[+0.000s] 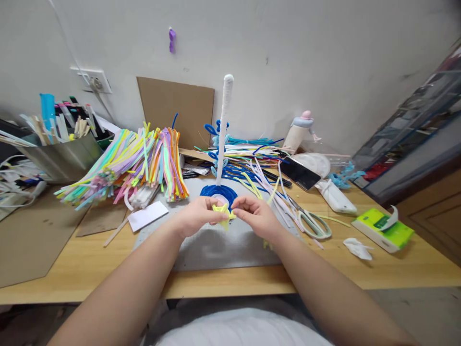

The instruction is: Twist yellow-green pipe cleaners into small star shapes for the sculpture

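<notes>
Between the thumb and fingers of my left hand (196, 215) is a small yellow shape of bent pipe cleaners (224, 211), star-like with pointed ends. My right hand (257, 216) pinches its right edge, thumb and forefinger together. Just behind my fingers stands a white wrapped rod (224, 120), upright on a round blue coiled base (209, 191). Blue and light-blue looped pipe cleaners (213, 129) show behind the rod. My fingers hide part of the yellow shape and the front of the base.
A grey mat (216, 254) lies under my hands. Bundled colourful pipe cleaners (118, 163) and a white card (148, 216) are left. To the right are loose lilac strips (277, 199), scissors (315, 225), a phone (300, 173), a green tissue pack (383, 229) and a crumpled tissue (357, 249).
</notes>
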A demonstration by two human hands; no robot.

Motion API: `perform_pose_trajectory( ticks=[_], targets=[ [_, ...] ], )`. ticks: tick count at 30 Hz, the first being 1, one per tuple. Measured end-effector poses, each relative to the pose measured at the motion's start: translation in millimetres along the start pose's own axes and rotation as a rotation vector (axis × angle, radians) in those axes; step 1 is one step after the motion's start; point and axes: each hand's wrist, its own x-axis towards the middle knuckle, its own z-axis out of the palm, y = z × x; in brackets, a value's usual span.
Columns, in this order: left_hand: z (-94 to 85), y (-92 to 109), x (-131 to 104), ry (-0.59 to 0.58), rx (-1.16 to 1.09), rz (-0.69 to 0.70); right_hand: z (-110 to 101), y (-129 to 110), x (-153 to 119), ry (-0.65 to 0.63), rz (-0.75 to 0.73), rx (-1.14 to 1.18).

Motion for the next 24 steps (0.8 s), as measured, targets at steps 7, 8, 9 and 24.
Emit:
perform_pose_trajectory(
  ticks=[7,8,9,24],
  targets=[
    [12.2,-14,8,0.051,-0.484,-0.003,9,-2,1,0.135,0.084,0.267],
    [13.8,-16,10,0.103,-0.508,0.013,10,-2,1,0.167,0.077,0.246],
    [15.3,-18,11,0.154,-0.517,0.03,10,-2,0,0.185,0.08,0.231],
    [24.2,-17,7,0.181,-0.627,0.071,9,5,1,0.182,0.016,0.111]
  ],
)
